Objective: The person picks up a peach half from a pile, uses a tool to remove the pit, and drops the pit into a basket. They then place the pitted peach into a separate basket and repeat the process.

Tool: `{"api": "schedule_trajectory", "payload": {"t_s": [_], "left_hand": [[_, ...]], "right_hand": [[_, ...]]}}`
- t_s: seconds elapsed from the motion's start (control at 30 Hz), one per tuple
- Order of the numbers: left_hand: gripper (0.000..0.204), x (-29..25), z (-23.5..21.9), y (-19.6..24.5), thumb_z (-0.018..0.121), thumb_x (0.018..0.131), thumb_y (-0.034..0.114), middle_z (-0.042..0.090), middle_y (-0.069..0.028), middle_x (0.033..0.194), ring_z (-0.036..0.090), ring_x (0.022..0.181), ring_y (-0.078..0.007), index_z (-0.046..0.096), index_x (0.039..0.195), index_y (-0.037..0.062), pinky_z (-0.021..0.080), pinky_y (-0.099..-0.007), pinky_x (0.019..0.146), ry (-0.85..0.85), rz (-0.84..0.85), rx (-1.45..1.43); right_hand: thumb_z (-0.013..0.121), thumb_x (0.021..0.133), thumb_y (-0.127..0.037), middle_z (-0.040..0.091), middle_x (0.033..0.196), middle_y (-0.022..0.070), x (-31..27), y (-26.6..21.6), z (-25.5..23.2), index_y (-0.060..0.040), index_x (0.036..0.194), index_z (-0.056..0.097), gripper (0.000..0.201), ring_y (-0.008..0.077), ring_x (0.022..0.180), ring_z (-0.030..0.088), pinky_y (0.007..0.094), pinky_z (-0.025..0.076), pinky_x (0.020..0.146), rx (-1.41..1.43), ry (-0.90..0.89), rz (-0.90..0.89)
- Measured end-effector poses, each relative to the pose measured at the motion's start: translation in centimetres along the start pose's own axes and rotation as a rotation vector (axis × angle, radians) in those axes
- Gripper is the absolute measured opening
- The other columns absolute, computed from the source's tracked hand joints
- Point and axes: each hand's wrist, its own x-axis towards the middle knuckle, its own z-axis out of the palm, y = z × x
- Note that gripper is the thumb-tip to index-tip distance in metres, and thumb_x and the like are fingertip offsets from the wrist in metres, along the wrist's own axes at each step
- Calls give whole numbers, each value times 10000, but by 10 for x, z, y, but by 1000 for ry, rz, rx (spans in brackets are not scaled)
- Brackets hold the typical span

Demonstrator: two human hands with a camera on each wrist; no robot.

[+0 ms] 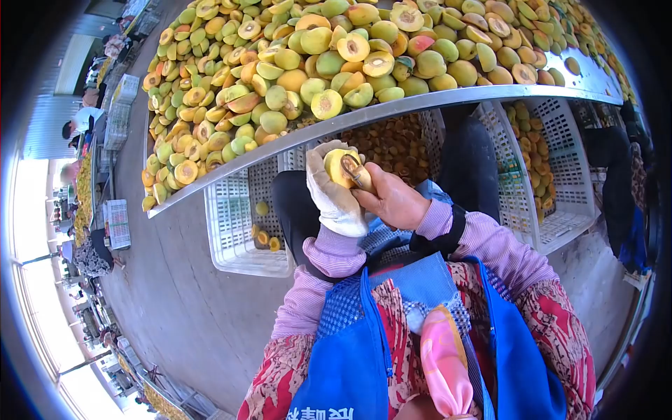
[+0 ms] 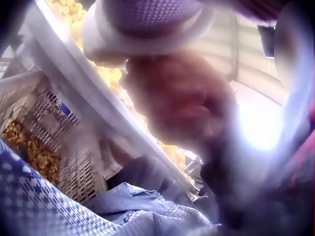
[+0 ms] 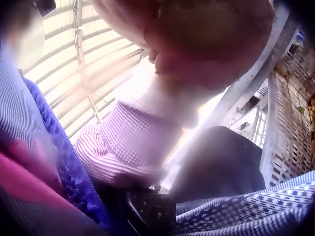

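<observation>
In the head view a white-gloved left hand [image 1: 334, 192] holds a yellow fruit half [image 1: 339, 166], cut face turned toward the right hand. The bare right hand [image 1: 395, 199] grips a small tool [image 1: 361, 178] with a curved metal loop, which lies against the brown centre of the fruit. The left wrist view shows the right hand [image 2: 179, 98] blurred, close beyond the purple cuff. In the right wrist view the right hand [image 3: 206, 42] covers the fruit and tool, with part of the white glove [image 3: 157, 93] below it.
A metal-edged table [image 1: 392, 102] heaped with cut fruit [image 1: 325, 103] spans the top. Beneath stand a white crate [image 1: 231, 241] with a few fruit pieces, another crate of brownish pieces [image 1: 392, 143], and a crate [image 1: 568, 178] at right. Other people and tables are at far left.
</observation>
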Motion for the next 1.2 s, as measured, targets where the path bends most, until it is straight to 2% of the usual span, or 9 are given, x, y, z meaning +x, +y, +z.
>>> {"api": "schedule_trajectory", "payload": {"t_s": [0.13,0.23,0.43,0.6,0.7,0.83,0.93,1.07,1.2], "left_hand": [[441,11,-10,0,324,944,400,580,-104,808,582,741,-229,535,871,19,506,-341,699,-40,-79,73],[438,13,-11,-1,383,932,404,587,-111,794,588,760,-232,556,878,4,508,-346,729,-136,-137,92],[326,13,-23,-2,561,870,306,619,-134,831,615,765,-245,577,925,-14,520,-365,742,-266,-54,46],[226,18,-22,8,611,830,192,626,-144,852,622,756,-248,579,927,-10,525,-372,711,-249,-266,176],[206,22,-31,4,620,812,153,627,-142,845,623,742,-250,577,928,-11,524,-372,700,-184,-483,-46],[170,17,-30,19,613,811,122,634,-128,838,622,734,-227,589,898,-22,520,-338,701,-345,-349,153],[186,16,-37,18,629,809,142,633,-97,828,611,744,-164,619,881,-29,497,-282,688,-514,-103,394],[199,16,-34,21,627,804,138,632,-87,824,603,751,-144,627,900,-36,483,-269,689,-603,-1,463],[215,19,-32,11,618,810,156,637,-123,837,620,749,-211,613,915,-32,505,-317,701,-471,-184,261]], "right_hand": [[533,866,-189,565,715,148,-2,-12,-13,0,1105,385,339,215,505,562,327,463,480,47,-105,62],[528,860,-190,581,774,224,-2,-13,-21,25,1050,381,323,354,669,599,394,484,610,22,-174,88],[521,856,-167,512,613,84,1,-16,-28,15,1040,391,290,145,354,487,258,389,312,206,-399,340],[506,862,-171,498,553,69,0,0,-14,-9,1051,412,267,162,374,507,281,400,315,0,-282,154],[509,846,-162,510,568,74,1,-13,-18,-27,1068,422,274,147,366,490,272,393,313,-40,-393,289],[514,833,-158,477,552,31,-4,-31,-26,-58,1027,433,233,96,359,446,236,373,305,64,-524,450],[511,840,-194,379,537,-53,-4,-23,-25,-97,931,420,161,23,368,377,179,338,295,557,-616,641],[520,843,-202,413,546,-27,-8,-23,-24,-74,926,428,178,42,352,389,197,336,286,700,-626,648],[521,803,-129,539,592,135,-4,9,-11,-12,925,445,186,260,458,543,361,450,423,-139,-261,106]]}}
